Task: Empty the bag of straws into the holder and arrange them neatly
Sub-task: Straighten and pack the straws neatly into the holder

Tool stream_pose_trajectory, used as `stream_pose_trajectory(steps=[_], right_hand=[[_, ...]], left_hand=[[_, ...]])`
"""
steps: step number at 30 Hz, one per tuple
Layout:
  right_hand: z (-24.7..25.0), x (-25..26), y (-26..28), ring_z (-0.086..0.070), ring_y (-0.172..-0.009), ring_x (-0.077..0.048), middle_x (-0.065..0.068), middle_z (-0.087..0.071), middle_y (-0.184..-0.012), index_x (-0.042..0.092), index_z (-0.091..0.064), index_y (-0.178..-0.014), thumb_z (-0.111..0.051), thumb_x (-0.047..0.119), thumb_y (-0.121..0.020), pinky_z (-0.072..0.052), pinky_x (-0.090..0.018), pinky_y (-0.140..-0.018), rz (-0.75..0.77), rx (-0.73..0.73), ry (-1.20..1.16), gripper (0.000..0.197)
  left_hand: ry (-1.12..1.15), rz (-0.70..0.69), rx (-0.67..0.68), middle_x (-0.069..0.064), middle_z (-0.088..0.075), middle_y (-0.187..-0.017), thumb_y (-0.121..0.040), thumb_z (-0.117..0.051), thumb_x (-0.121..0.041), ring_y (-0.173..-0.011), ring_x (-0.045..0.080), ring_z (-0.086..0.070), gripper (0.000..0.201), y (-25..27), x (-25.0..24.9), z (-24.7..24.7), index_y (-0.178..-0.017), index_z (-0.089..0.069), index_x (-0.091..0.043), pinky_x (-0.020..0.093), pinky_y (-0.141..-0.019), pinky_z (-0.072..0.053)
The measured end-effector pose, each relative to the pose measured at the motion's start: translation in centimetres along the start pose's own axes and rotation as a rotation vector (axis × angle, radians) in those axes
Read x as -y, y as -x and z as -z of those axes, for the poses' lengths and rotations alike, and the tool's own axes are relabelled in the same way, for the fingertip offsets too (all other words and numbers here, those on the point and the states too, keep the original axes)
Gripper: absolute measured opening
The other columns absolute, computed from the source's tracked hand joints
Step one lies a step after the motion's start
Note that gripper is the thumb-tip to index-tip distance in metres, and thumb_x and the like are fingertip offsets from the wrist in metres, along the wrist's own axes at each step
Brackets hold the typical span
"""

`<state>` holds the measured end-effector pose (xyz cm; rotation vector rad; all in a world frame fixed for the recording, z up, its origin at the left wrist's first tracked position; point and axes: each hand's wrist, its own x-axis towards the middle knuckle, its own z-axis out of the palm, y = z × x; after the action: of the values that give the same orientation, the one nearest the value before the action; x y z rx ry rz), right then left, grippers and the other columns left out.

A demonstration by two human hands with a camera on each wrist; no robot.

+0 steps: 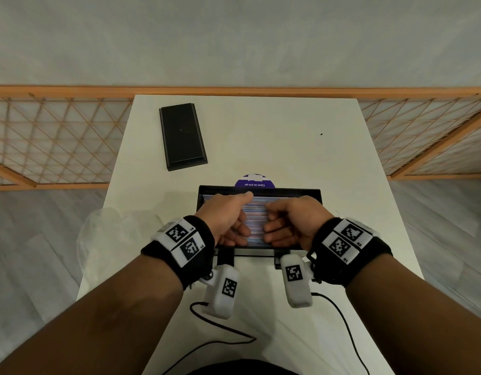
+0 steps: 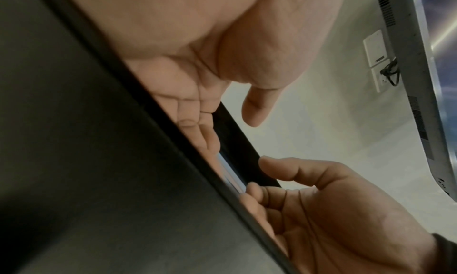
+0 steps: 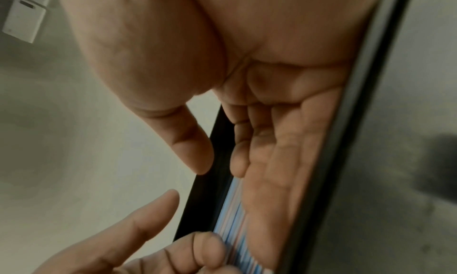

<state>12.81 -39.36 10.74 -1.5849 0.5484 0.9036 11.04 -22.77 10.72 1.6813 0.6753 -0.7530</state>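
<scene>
We rest our left hand (image 1: pixel 225 215) and right hand (image 1: pixel 290 222) flat, fingers straight, on the striped straws (image 1: pixel 257 212) lying lengthwise in the black rectangular holder (image 1: pixel 261 189). They look light, thin and slippery, likely to roll, so we judge it best to press from above and square them at the ends. The emptied clear bag (image 1: pixel 104 236) lies crumpled left of the holder.

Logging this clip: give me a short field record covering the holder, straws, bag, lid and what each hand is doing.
holder: black tray, open, near table's front edge
straws: striped straws lying flat inside holder, running left to right
bag: clear plastic bag, left of holder, looks emptied
lid: black lid, far left of table, apart from holder
left hand: fingers flat on straws
right hand: fingers on straws, partly bent
stage: arranging
</scene>
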Motion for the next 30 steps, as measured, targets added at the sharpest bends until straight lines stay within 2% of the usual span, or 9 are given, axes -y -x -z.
stream_pose_trajectory(steps=[8, 13, 17, 20, 24, 30], right_hand=[[-0.2, 0.1, -0.1, -0.071, -0.063, -0.033, -0.018, -0.068, -0.069, 0.006, -0.058, -0.075, -0.066, 0.023, -0.09, -0.061, -0.039, -0.062, -0.001, 0.0, 0.03, 0.024], [-0.2, 0.1, -0.1, -0.071, -0.062, -0.033, -0.018, -0.069, -0.069, 0.005, -0.059, -0.077, -0.066, 0.022, -0.091, -0.06, -0.037, -0.059, -0.005, -0.001, 0.035, 0.023], [-0.2, 0.1, -0.1, -0.071, -0.062, -0.033, -0.018, -0.069, -0.069, 0.003, -0.059, -0.081, -0.065, 0.019, -0.09, -0.059, -0.036, -0.057, -0.002, 0.006, 0.032, 0.02], [-0.2, 0.2, -0.1, -0.07, -0.059, -0.031, -0.016, -0.069, -0.068, 0.002, -0.06, -0.087, -0.064, 0.017, -0.092, -0.06, -0.037, -0.058, 0.025, 0.018, -0.027, 0.016], [-0.3, 0.2, -0.6, -0.071, -0.062, -0.028, -0.015, -0.07, -0.073, 0.001, -0.062, -0.094, -0.059, 0.012, -0.093, -0.061, -0.04, -0.065, 0.051, 0.016, -0.172, 0.011], [-0.3, 0.1, -1.1, -0.072, -0.072, -0.032, -0.017, -0.07, -0.079, 0.001, -0.063, -0.095, -0.057, 0.008, -0.091, -0.06, -0.04, -0.069, 0.067, 0.023, -0.32, 0.01]], left_hand=[[-0.031, 0.003, 0.009, 0.007, -0.069, -0.063, -0.097, -0.049, -0.059, -0.053, 0.023, -0.067, 0.052, -0.1, 0.1, -0.1, -0.086, -0.059, -0.01, 0.026, -0.056, -0.045], [-0.04, -0.002, 0.009, 0.01, -0.071, -0.069, -0.098, -0.048, -0.059, -0.054, 0.024, -0.067, 0.052, -0.2, 0.1, -0.2, -0.087, -0.059, -0.009, 0.026, -0.057, -0.047], [-0.049, -0.005, 0.016, 0.013, -0.072, -0.076, -0.098, -0.047, -0.058, -0.06, 0.026, -0.068, 0.053, -0.2, 0.2, -0.3, -0.089, -0.06, -0.008, 0.028, -0.063, -0.048], [-0.035, -0.005, 0.029, 0.013, -0.073, -0.073, -0.098, -0.046, -0.06, -0.062, 0.028, -0.07, 0.055, -0.2, 0.2, -0.1, -0.087, -0.06, -0.008, 0.03, -0.067, -0.049], [-0.042, 0.001, 0.033, 0.012, -0.074, -0.071, -0.098, -0.043, -0.062, -0.059, 0.025, -0.07, 0.057, -0.3, 0.4, -0.1, -0.085, -0.06, -0.008, 0.028, -0.063, -0.048], [-0.063, -0.005, 0.034, 0.015, -0.075, -0.076, -0.098, -0.043, -0.062, -0.058, 0.024, -0.069, 0.061, -0.4, 0.3, -0.1, -0.089, -0.063, -0.005, 0.026, -0.059, -0.049]])
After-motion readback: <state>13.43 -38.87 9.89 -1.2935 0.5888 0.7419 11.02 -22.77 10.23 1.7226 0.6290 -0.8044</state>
